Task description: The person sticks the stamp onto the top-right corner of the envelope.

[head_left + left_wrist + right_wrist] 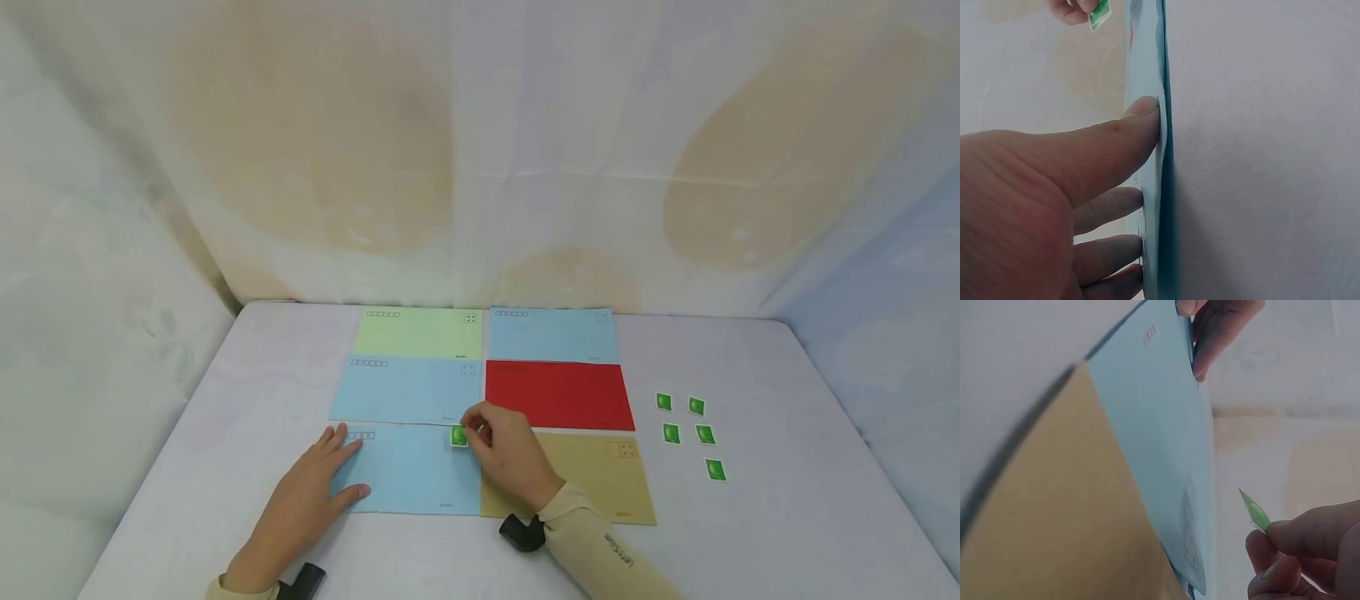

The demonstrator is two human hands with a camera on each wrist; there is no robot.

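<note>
My left hand (307,492) rests on the left end of the nearest blue envelope (412,475), fingers and thumb spread. In the left wrist view its thumb (1119,128) presses the envelope by its edge. Between thumb and fingertips my right hand (513,458) pinches a small green stamp (457,436) with a white border. In the head view the stamp appears at the envelope's upper right corner; the right wrist view shows the stamp (1255,511) held up off the paper, near the printed stamp box (1190,534). The right forearm passes over a tan envelope (585,475).
Behind the near pair lie another blue envelope (405,392), a red one (558,396), a light green one (416,333) and a far-right blue one (553,337). Several green stamps (671,433) lie apart on the white table (787,517) at the right. A curtain (480,167) hangs behind.
</note>
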